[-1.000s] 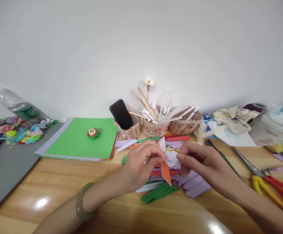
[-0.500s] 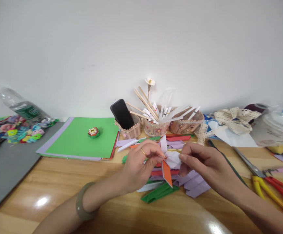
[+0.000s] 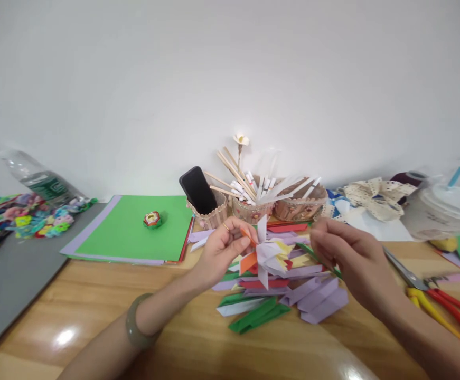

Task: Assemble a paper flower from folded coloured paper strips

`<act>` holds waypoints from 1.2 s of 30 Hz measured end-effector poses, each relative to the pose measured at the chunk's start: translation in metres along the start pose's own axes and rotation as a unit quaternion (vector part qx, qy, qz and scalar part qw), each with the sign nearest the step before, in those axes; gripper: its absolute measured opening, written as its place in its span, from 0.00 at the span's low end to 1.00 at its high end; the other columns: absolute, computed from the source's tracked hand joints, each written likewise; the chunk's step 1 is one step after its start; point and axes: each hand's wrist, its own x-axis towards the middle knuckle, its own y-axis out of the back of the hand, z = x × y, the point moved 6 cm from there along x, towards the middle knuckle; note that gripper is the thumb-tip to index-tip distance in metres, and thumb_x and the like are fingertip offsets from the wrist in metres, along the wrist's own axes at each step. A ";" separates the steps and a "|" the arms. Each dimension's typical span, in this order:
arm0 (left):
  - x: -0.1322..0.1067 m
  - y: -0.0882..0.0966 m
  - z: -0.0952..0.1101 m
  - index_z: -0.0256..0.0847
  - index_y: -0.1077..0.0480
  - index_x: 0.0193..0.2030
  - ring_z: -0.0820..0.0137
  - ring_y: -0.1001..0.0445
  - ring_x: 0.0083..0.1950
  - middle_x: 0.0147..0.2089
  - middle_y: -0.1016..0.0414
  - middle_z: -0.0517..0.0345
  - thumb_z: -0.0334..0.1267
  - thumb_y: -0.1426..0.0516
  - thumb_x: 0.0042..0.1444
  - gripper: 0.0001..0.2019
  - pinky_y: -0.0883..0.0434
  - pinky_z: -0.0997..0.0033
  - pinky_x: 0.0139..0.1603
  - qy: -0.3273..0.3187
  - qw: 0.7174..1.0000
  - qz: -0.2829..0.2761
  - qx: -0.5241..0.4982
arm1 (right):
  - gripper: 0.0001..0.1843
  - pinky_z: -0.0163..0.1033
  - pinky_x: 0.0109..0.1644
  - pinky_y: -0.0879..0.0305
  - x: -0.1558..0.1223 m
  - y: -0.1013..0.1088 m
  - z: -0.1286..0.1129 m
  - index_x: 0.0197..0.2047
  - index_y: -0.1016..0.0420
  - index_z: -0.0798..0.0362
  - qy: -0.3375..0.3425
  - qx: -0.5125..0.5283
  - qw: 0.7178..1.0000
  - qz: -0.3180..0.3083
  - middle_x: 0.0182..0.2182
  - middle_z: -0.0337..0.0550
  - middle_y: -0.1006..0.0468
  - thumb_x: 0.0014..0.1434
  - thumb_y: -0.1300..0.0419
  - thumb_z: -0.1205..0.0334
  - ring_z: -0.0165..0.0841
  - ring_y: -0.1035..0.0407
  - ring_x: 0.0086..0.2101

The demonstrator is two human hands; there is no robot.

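My left hand point(image 3: 230, 245) pinches an orange tip of a folded paper piece point(image 3: 267, 256). White petal-like points spread out from it, with an orange flap and yellow and red bits at its right side. My right hand point(image 3: 348, 253) is apart from it, to the right, with thumb and fingers closed together. A green paper strip point(image 3: 307, 249) shows beside those fingers; whether they grip it I cannot tell. Under both hands lies a pile of folded paper strips point(image 3: 263, 283) in purple, green, red and white. Purple folded strips point(image 3: 325, 302) fan out at its right.
Three woven baskets point(image 3: 249, 214) stand at the wall with a phone point(image 3: 198, 191), sticks and markers. Left is a green paper stack point(image 3: 114, 232) bearing a small paper flower point(image 3: 152, 219). Scissors point(image 3: 414, 279), lace ribbon point(image 3: 376, 198) and a lidded cup point(image 3: 447, 206) are at right.
My right hand has let go of the white part of the paper piece and drawn away to the right. My left hand has tilted the piece, so yellow and red bits show.
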 end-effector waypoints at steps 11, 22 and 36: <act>-0.001 -0.005 -0.025 0.37 0.35 0.31 0.74 0.35 0.34 0.31 0.33 0.59 0.36 0.38 0.46 0.10 0.38 0.75 0.35 0.124 0.989 -0.024 -0.074 | 0.10 0.35 0.36 0.35 -0.003 -0.032 -0.003 0.37 0.26 0.52 0.050 -0.018 0.990 -0.131 0.33 0.41 0.23 0.59 0.46 0.58 0.33 0.30 0.35; -0.008 -0.010 -0.002 0.39 0.31 0.34 0.75 0.31 0.33 0.30 0.31 0.62 0.35 0.36 0.43 0.11 0.34 0.77 0.34 -0.010 0.996 0.047 0.071 | 0.09 0.35 0.37 0.33 -0.025 -0.025 -0.034 0.42 0.28 0.52 0.293 -0.154 0.944 0.012 0.35 0.44 0.24 0.57 0.43 0.68 0.32 0.29 0.35; -0.018 -0.020 0.034 0.39 0.28 0.33 0.74 0.30 0.33 0.29 0.29 0.58 0.27 0.40 0.49 0.05 0.32 0.74 0.33 -0.248 0.924 0.046 0.288 | 0.15 0.40 0.37 0.34 -0.043 -0.022 -0.046 0.43 0.29 0.55 0.416 -0.237 0.875 0.070 0.32 0.44 0.22 0.52 0.39 0.76 0.32 0.30 0.33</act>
